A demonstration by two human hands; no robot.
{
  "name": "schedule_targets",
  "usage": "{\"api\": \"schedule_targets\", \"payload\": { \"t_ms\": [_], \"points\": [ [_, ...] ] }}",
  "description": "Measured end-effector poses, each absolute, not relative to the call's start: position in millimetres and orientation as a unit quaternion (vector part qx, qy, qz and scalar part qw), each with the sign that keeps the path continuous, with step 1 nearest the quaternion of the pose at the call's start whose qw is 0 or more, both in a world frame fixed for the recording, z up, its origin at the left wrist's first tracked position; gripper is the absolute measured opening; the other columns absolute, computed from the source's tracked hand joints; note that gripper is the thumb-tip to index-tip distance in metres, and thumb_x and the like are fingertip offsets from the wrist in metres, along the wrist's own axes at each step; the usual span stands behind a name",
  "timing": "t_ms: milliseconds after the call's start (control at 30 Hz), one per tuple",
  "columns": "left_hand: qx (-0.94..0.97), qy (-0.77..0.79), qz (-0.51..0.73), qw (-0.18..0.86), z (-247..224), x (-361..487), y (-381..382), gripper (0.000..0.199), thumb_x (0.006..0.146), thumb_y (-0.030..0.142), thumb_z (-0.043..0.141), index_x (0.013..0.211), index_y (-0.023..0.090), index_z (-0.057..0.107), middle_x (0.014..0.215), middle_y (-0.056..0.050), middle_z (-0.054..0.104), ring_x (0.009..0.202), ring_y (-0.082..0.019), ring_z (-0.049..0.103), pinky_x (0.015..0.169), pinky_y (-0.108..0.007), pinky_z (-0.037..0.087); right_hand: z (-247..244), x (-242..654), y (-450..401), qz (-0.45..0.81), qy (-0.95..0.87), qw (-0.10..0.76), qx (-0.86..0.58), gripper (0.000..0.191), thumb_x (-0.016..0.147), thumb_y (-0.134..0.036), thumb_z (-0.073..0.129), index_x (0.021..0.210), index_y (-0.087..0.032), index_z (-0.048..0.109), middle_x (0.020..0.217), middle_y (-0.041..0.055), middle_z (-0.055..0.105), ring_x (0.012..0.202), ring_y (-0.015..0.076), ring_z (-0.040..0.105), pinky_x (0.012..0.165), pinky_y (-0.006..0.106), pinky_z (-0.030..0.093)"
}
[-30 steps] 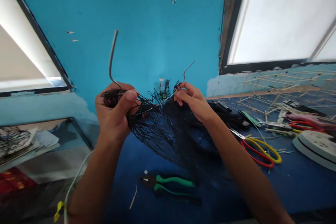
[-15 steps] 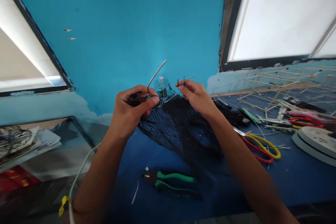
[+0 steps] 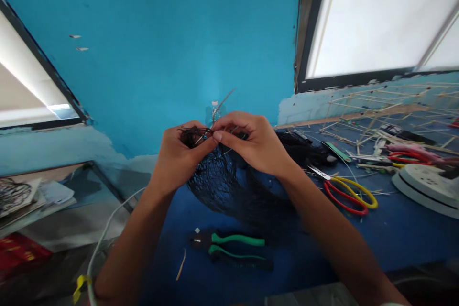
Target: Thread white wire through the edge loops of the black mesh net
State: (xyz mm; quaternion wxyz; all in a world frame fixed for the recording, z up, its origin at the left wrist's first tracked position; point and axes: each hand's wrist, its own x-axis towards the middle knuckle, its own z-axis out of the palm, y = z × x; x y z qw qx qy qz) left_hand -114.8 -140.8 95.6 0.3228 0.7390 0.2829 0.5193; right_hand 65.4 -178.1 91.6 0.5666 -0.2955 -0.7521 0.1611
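Note:
My left hand [image 3: 181, 155] is closed on a bunch of black netting [image 3: 215, 181], whose gathered end shows above the palm. Pinched against that bunch, thumb near the left thumb, my right hand [image 3: 247, 141] also grips the netting. A thin metal rod [image 3: 224, 100] sticks up from between the hands; its lower part is hidden by the fingers. Below the hands the netting hangs and spreads over the blue table [image 3: 161, 267].
Green-handled pliers [image 3: 233, 246] lie at the front. Red-and-yellow scissors [image 3: 346, 191], a white round device [image 3: 426, 189] and a thin stick frame [image 3: 383, 110] are at the right. A bottle [image 3: 215, 110] stands behind the hands.
My right hand has moved left and now meets my left hand at the netting. The thin rod it held is now largely hidden. The view has shifted slightly.

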Motion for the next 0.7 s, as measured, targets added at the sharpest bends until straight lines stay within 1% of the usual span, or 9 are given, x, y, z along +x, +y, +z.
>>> {"api": "schedule_targets", "payload": {
  "t_ms": [67,133,233,300,367,467,600,700],
  "points": [
    [0.740,0.286,0.509,0.334,95,-114,-140,0.017,0.072,0.018,0.083,0.070,0.016,0.066,0.052,0.006,0.051,0.046,-0.006,0.039,0.042,-0.020,0.027,87,66,-170,0.201,-0.735,0.576,-0.297,0.016,0.096,-0.032,0.063,0.092,-0.020,0.073,0.087,0.0013,0.071,0.081,0.0143,0.061,0.074,0.029,0.045],
    [0.728,0.281,0.512,0.360,93,-113,-138,0.018,0.070,0.019,0.084,0.071,0.017,0.066,0.053,0.005,0.051,0.045,-0.005,0.038,0.041,-0.020,0.025,86,69,-166,0.250,-0.719,0.585,-0.281,0.017,0.095,-0.034,0.066,0.088,-0.018,0.069,0.081,0.0004,0.066,0.077,0.0128,0.058,0.072,0.029,0.044],
    [0.701,0.265,0.519,0.411,92,-111,-137,0.019,0.067,0.017,0.084,0.074,0.017,0.067,0.057,0.005,0.052,0.045,-0.005,0.040,0.040,-0.019,0.026,87,74,-166,0.319,-0.700,0.593,-0.236,0.022,0.095,-0.038,0.068,0.085,-0.018,0.063,0.079,-0.0009,0.059,0.075,0.0111,0.056,0.072,0.027,0.045],
    [0.687,0.264,0.520,0.433,93,-110,-138,0.020,0.066,0.015,0.083,0.074,0.017,0.066,0.056,0.005,0.050,0.044,-0.004,0.040,0.039,-0.018,0.026,88,75,-167,0.374,-0.690,0.583,-0.210,0.025,0.095,-0.041,0.068,0.085,-0.018,0.061,0.080,-0.0010,0.058,0.075,0.0109,0.057,0.072,0.027,0.045],
    [0.675,0.268,0.522,0.448,94,-110,-139,0.020,0.065,0.014,0.082,0.074,0.018,0.064,0.053,0.007,0.046,0.042,-0.004,0.038,0.038,-0.017,0.026,88,75,-167,0.416,-0.675,0.576,-0.198,0.027,0.094,-0.043,0.069,0.085,-0.019,0.060,0.080,-0.0013,0.058,0.072,0.0105,0.057,0.069,0.027,0.046],
    [0.655,0.266,0.525,0.474,95,-110,-141,0.020,0.064,0.014,0.080,0.073,0.018,0.063,0.051,0.008,0.043,0.039,-0.003,0.036,0.037,-0.016,0.026,87,75,-166,0.431,-0.651,0.592,-0.199,0.027,0.092,-0.044,0.072,0.086,-0.020,0.062,0.081,-0.0011,0.059,0.070,0.0100,0.056,0.065,0.026,0.046],
    [0.636,0.270,0.528,0.494,95,-111,-140,0.016,0.068,0.019,0.078,0.075,0.019,0.063,0.050,0.008,0.042,0.039,-0.004,0.037,0.037,-0.016,0.027,88,75,-167,0.415,-0.651,0.596,-0.219,0.025,0.090,-0.041,0.075,0.085,-0.019,0.064,0.084,0.0005,0.062,0.073,0.0104,0.056,0.066,0.025,0.045],
    [0.600,0.270,0.531,0.533,99,-111,-141,0.018,0.066,0.018,0.077,0.070,0.019,0.059,0.047,0.009,0.036,0.036,-0.002,0.028,0.034,-0.015,0.024,88,76,-169,0.456,-0.630,0.597,-0.196,0.023,0.092,-0.039,0.071,0.083,-0.020,0.062,0.075,-0.0014,0.056,0.069,0.0105,0.052,0.069,0.026,0.045]
  ]
}}
